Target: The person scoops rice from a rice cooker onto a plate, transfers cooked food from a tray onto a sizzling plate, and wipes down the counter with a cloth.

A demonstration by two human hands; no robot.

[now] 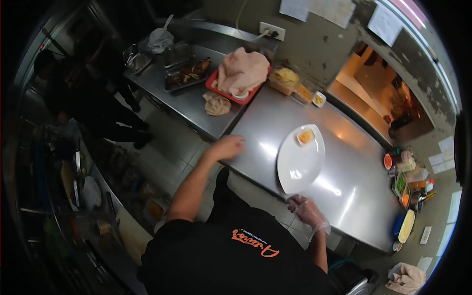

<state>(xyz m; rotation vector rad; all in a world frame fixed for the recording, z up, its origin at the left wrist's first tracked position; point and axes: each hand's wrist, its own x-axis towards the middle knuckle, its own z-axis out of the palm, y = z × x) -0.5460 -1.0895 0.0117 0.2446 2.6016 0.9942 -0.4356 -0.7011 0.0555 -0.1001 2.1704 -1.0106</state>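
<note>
A pointed oval white plate lies on the steel table, with a small square dish of yellow-orange food near its far end. My left hand is bare, held over the table's near edge left of the plate, its fingers curled together and nothing visible in them. On my right hand is a clear plastic glove. Its curled fingers are beside the plate's near tip; whether they touch the plate or hold anything small is hidden.
A red tray holds a large pale plucked bird. Beside it are a crumpled cloth and a tray of browned meat. Food containers line the wall; more containers and pots stand right. People in dark clothes are at left.
</note>
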